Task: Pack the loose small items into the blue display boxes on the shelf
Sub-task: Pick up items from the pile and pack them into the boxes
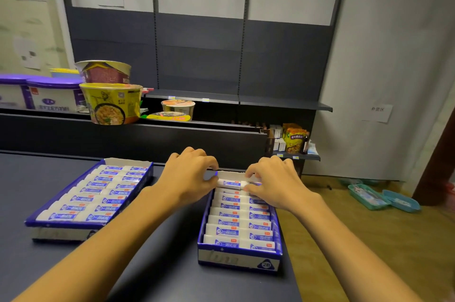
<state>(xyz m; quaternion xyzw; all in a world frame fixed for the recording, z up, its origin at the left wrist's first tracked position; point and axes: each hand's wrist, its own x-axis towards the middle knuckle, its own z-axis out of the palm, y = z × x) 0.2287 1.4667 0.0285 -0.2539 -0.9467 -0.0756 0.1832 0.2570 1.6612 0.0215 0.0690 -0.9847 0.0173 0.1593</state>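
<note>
Both hands, left hand and right hand, pinch one eraser by its ends over the right blue box's far row; best lowered level, square to neighbours.

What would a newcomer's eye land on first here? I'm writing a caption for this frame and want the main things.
Both hands, left hand and right hand, pinch one white eraser over the far end of the right blue display box, at the shelf edge. A second blue display box, packed in rows, lies to the left. Behind it, a yellow noodle bowl sits under a purple one.
</note>
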